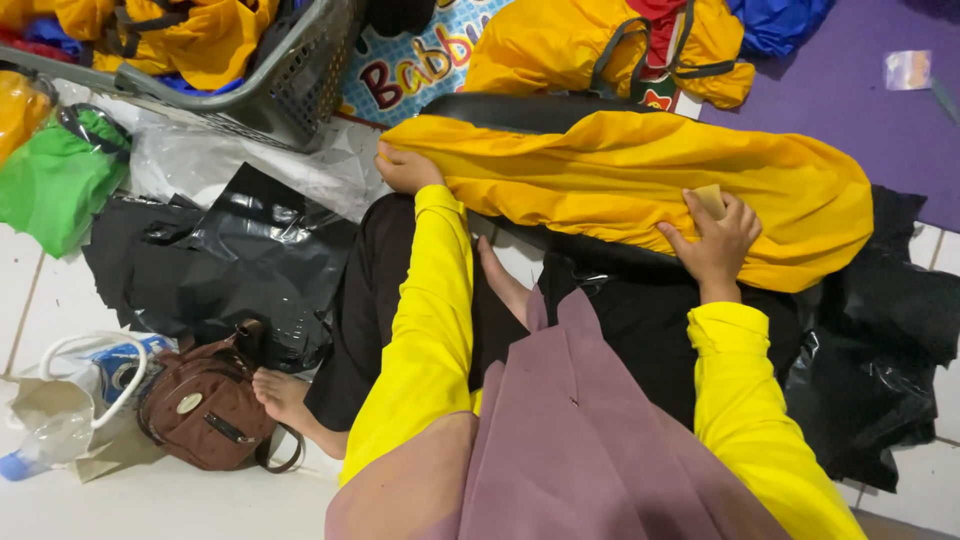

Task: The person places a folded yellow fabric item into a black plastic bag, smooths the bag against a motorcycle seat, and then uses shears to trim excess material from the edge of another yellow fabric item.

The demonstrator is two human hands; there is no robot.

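Yellow glossy fabric bundle (620, 180), elongated: left hand (405, 168) grips its end; right hand (718, 243) pinches 1 tan card (711, 199) atop it.

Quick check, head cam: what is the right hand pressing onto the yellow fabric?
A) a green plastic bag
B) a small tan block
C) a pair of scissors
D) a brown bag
B: the right hand rests on the yellow fabric with a small tan block under its fingertips; the left hand grips the fabric's far end.
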